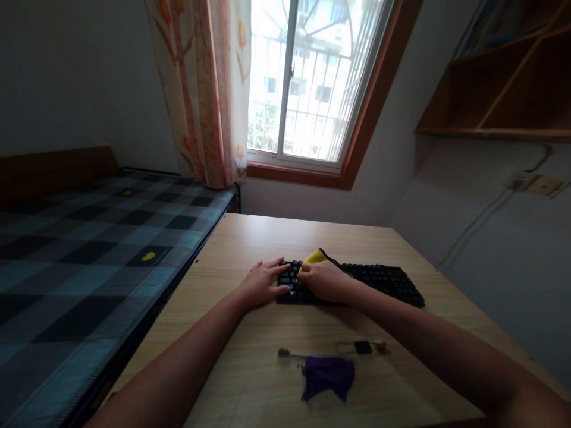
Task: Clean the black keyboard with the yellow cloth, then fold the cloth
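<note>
Nearest us on the wooden bench (250, 392) lies a crumpled purple cloth (328, 375). Just beyond it we see a thin brush-like tool (289, 353) lying flat, and near its right a small black object (363, 347) whose kind we cannot tell.

Farther up the bench sits a black keyboard (383, 279). Our left hand (263, 282) rests open on its left end, fingers spread flat over the keys. Just beside it, our right hand (325, 279) is curled closed around a yellow cloth (314, 257), which pokes out above the knuckles and is pressed onto the left part of the keyboard. The rest of the keys, to the right, lie uncovered.

To the left of the bench we see a bed (89, 238) with a checked cover. Behind it hangs a patterned curtain (205, 89) beside a bright window (312, 77). On the right wall are a wooden shelf (504, 77) and a socket (535, 185) with a cable.
</note>
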The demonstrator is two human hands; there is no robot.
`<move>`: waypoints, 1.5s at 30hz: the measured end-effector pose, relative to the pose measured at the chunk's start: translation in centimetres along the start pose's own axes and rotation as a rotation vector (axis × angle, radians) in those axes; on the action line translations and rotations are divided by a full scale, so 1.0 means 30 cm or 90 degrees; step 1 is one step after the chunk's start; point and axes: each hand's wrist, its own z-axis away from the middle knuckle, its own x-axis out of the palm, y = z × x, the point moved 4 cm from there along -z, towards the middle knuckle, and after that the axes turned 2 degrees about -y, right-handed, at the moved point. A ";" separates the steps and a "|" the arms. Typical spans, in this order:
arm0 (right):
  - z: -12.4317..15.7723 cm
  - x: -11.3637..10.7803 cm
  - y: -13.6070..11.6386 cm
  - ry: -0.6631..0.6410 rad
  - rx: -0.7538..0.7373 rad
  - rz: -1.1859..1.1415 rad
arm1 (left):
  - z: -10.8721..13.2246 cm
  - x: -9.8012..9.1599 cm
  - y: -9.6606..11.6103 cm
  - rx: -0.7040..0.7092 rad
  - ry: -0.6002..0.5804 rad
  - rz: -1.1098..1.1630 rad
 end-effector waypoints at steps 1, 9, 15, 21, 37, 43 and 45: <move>0.006 -0.008 0.002 -0.014 -0.006 0.005 | 0.000 0.000 0.000 -0.002 0.000 -0.002; 0.094 -0.108 0.091 0.029 0.066 0.038 | 0.005 -0.004 0.003 0.001 0.000 -0.002; 0.079 -0.038 0.065 0.037 0.049 -0.013 | 0.001 0.000 -0.003 0.004 0.003 -0.002; 0.044 0.013 0.051 0.013 0.031 -0.047 | 0.002 0.002 0.000 0.003 0.002 -0.002; 0.047 -0.022 0.050 -0.013 0.024 -0.031 | 0.003 0.000 0.000 0.007 0.004 -0.013; 0.094 -0.074 0.118 0.012 0.124 0.036 | 0.007 -0.011 0.013 0.000 -0.004 -0.013; 0.099 -0.060 0.116 0.018 0.125 0.039 | 0.008 -0.011 0.014 0.001 -0.006 -0.014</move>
